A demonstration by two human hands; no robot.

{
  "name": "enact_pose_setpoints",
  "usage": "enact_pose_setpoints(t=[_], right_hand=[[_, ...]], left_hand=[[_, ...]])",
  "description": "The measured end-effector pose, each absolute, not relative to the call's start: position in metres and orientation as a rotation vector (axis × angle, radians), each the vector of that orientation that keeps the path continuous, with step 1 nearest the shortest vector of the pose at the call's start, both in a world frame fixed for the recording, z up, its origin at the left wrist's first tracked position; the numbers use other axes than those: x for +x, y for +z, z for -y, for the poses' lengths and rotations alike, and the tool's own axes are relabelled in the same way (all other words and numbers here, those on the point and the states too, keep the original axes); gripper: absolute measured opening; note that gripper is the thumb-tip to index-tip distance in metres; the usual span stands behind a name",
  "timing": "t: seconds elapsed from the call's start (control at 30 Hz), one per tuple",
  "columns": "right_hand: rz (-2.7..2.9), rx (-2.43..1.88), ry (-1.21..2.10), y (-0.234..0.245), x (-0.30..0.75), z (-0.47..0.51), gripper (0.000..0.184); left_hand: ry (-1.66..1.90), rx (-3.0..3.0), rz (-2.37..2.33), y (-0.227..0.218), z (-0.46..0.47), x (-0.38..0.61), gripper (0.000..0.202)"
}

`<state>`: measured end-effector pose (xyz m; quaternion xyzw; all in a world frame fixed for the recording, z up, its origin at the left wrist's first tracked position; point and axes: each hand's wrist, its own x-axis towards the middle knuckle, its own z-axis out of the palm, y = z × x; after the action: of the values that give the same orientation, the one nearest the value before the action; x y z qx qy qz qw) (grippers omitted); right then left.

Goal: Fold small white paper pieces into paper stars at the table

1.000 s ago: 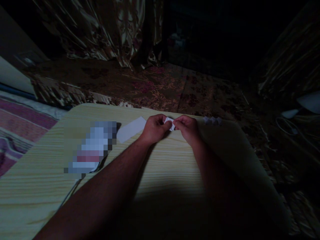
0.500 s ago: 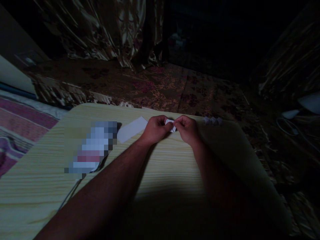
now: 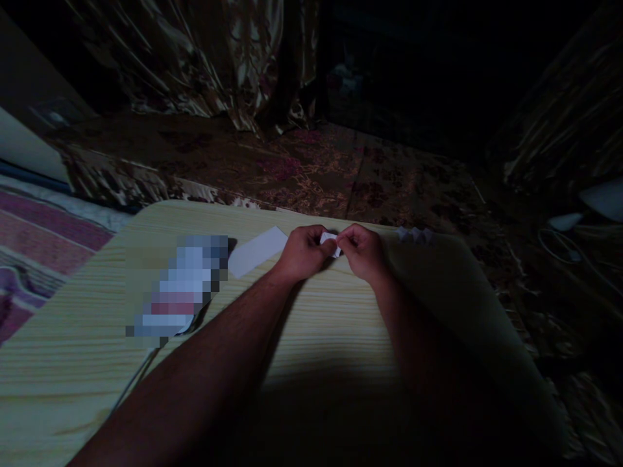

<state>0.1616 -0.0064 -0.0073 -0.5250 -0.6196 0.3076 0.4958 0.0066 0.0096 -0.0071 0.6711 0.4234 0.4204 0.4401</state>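
A small folded piece of white paper is pinched between my two hands near the table's far edge. My left hand grips its left side, with the thumb lying across the paper. At the right side, my right hand closes its thumb and fingertips on the paper's edge. Part of the paper is covered by my fingers. Just left of my left hand lies a flat white strip of paper. To the right of my right hand, several small folded paper pieces sit in a row, dim in shadow.
A blurred-out device with a cable rests on the left of the pale wooden table. Beyond the far edge is a dark patterned cloth surface with curtains. White objects with a cord are at the far right.
The small paper has turned slightly between my fingers, and my right fingertips have shifted a little on it. Everything else stays in place.
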Motion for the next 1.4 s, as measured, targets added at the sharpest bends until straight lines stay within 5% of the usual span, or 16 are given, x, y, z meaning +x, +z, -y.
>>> enact_pose_setpoints(t=[1.4], right_hand=[[1.386, -1.243, 0.845, -0.0030, 0.1626, 0.0062, 0.018]], left_hand=[[1.059, 1.600, -1.024, -0.0030, -0.0104, 0.0037, 0.029]])
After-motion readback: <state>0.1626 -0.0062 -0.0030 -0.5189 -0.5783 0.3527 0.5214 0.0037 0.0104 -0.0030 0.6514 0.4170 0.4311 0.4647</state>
